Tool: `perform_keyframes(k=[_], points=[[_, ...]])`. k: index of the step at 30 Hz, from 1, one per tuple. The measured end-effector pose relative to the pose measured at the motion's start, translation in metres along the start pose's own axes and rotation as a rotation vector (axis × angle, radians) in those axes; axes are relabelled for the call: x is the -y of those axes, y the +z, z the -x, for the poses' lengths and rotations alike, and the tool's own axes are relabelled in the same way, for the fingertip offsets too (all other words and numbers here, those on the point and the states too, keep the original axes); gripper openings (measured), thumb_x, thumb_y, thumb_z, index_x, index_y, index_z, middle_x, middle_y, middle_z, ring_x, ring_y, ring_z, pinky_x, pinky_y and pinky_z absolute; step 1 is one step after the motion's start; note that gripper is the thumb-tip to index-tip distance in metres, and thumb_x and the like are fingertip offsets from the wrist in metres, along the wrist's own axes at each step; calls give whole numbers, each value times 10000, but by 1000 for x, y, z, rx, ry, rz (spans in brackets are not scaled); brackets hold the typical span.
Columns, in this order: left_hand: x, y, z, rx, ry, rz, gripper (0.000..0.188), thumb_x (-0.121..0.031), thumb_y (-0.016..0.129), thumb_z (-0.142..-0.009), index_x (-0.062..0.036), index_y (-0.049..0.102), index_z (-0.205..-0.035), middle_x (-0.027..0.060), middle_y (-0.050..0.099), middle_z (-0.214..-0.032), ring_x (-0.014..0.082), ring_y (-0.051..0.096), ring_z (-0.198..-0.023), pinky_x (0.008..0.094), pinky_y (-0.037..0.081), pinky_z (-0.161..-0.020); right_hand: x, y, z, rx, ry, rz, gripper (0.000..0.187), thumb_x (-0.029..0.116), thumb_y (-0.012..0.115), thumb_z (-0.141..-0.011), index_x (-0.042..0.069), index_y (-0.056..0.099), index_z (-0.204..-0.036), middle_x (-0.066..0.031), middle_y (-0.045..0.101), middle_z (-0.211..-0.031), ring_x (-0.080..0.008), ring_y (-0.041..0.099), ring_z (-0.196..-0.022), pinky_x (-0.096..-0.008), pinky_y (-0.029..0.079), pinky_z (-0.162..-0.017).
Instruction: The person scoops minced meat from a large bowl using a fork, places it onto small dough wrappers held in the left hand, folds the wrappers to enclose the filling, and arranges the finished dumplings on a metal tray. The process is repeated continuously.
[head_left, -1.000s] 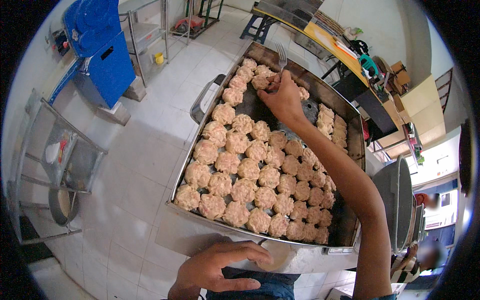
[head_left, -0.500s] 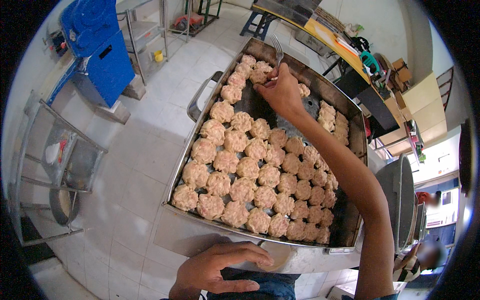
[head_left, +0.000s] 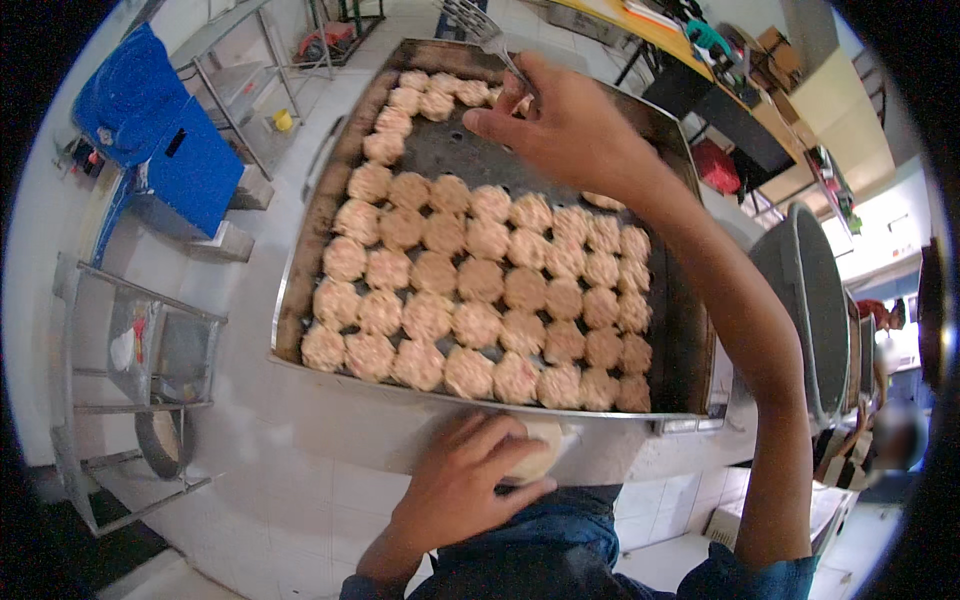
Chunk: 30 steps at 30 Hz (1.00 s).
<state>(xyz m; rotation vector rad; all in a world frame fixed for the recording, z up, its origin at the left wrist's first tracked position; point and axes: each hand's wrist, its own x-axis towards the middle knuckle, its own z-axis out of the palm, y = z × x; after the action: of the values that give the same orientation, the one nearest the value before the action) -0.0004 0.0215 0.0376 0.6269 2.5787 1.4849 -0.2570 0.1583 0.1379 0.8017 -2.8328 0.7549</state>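
Right hand (head_left: 575, 125) reaches over the far end of the griddle (head_left: 680, 340), fingers closed around the thin handle of a metal spatula (head_left: 478, 28). Left hand (head_left: 470, 485) rests at the near edge, fingers curled over a pale dough patty (head_left: 540, 452). Patty: round, flattish, cream-coloured. Judged soft, light, easily dented; best held gently by the rim.

Patties (head_left: 480, 280) on griddle (head_left: 300, 260), spatula (head_left: 475, 22) behind
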Motion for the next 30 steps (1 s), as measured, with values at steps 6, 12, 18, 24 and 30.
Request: perform_keyframes(k=[6,12,18,24,30], points=[[1,29,-5,-164,28,-183,131,-226,788,-773,-148,747,-870,14,620,-872,222,616,-884,383,494,-823,11,-89,157,66,160,-585,323,341,718,-904,69,542,-893,-23,566,-849,-84,538,-748,-225,420,-688],[-7,33,0,-213,-38,-179,118,-141,807,-768,-127,765,-878,21,646,-897,231,618,-842,364,494,-780,-26,-92,312,-205,450,-944,283,133,796,-758,34,540,-825,-55,596,-758,-140,570,-693,-258,447,-629],[-18,33,6,-376,-115,147,105,-40,788,-807,-30,752,-905,86,687,-1009,182,655,-885,296,511,-827,-16,-25,371,-60,508,-1137,238,191,849,-783,34,674,-812,-24,646,-712,-96,551,-569,-261,419,-529],[-25,39,13,-679,37,394,132,-29,711,-891,27,667,-1001,165,652,-1083,194,641,-942,320,525,-827,18,27,331,13,525,-1135,324,285,844,-806,22,690,-916,16,582,-656,-58,443,-533,-235,361,-487],[-35,60,6,-769,-24,667,153,-120,645,-967,12,615,-1038,140,646,-1058,174,635,-935,322,534,-826,29,46,315,-8,481,-1045,513,392,847,-793,18,638,-1075,13,503,-583,-68,447,-508,-264,377,-455]])
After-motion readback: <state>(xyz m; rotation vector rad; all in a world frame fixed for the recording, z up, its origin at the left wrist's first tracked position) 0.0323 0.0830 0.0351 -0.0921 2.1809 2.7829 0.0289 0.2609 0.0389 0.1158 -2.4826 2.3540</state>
